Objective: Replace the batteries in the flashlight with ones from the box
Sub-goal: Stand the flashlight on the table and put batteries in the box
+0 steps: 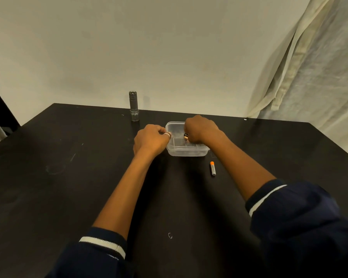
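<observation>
Black table [68, 177] against a cream wall; the flashlight [133, 106] stands by its far edge. The left hand [151, 138] curls on the rim of the box [187, 152]. Inside the box, the right hand [201, 128] pinches a mostly hidden battery [186, 136]. An orange-capped battery [213, 168] lies just beside the box.

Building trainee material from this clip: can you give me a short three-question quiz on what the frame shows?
1. True or false: the flashlight lies on its side on the table.
2. Where is the right hand? A) reaching into the clear box; B) on the flashlight; C) on the orange-tipped battery.
3. Fill in: the left hand grips the clear box's ____ rim.
Key: 1 false, it stands upright. 2 A, its fingers pinch a copper-ended battery. 3 left.
</observation>
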